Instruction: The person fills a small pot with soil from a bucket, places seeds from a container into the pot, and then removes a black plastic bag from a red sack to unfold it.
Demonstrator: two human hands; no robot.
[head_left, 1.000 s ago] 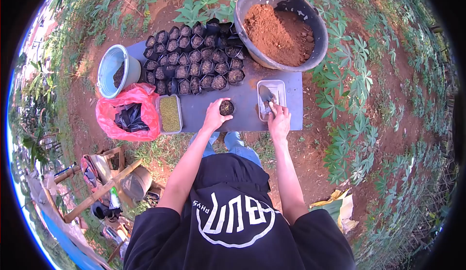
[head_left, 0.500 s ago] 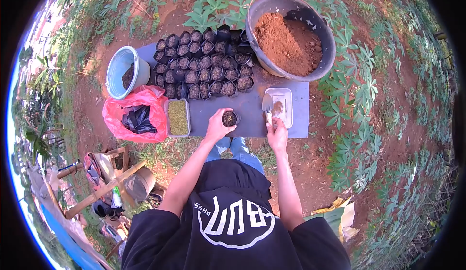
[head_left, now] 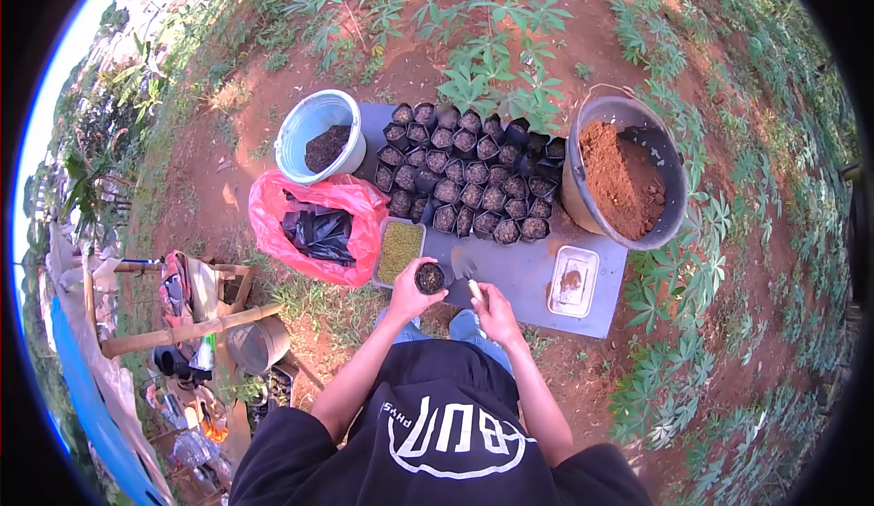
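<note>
My left hand (head_left: 413, 293) is wrapped round a small black soil-filled pot (head_left: 430, 278) at the table's front edge. In my right hand (head_left: 496, 311) is the light handle of a small trowel (head_left: 466, 268), its blade pointing away from me, just right of the pot. Beside my left hand stands a clear tub of small green grains (head_left: 399, 251). Rows of black bags filled with soil (head_left: 474, 173) cover the middle of the table. A white tray (head_left: 574, 281) with a little brown soil lies to the right of the trowel.
The grey table (head_left: 592, 322) carries a large bucket of reddish soil (head_left: 674, 206) at the right. At the left are a pale blue bucket (head_left: 356, 154) with dark soil and a pink bag (head_left: 264, 219) holding black plastic. Bamboo poles (head_left: 196, 328) stand at lower left.
My right hand has lifted the trowel away from the white tray and brought it left, close to the pot. The view has shifted, so the table appears lower and further right.
</note>
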